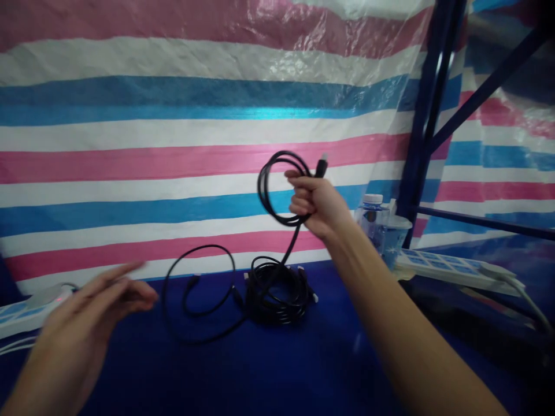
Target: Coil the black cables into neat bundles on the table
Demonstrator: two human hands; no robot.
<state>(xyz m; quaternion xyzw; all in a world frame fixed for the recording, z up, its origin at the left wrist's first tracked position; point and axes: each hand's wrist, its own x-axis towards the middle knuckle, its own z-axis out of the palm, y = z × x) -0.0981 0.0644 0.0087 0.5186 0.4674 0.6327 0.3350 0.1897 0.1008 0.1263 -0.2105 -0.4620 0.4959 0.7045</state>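
Note:
My right hand (318, 202) is closed around a coiled black cable (265, 199), lifted above the table. One plug (321, 166) with a metal tip sticks up behind the thumb side of that hand. Below it, a heap of coiled black cables (277, 297) lies on the dark blue tabletop, several connectors poking out. A strand runs from the held coil down toward this heap. Left of the heap, a loose black cable (197, 341) curves in a wide loop. My left hand (93, 318) hovers at lower left, fingers stretched out, slightly blurred, holding nothing.
A white power strip (451, 270) with a plugged-in cord lies at right, beside a clear bottle (373, 222) and a lidded cup (395, 237). Another power strip (26, 318) sits at far left. Striped plastic sheeting (173, 167) and a dark blue metal post (422, 127) stand behind.

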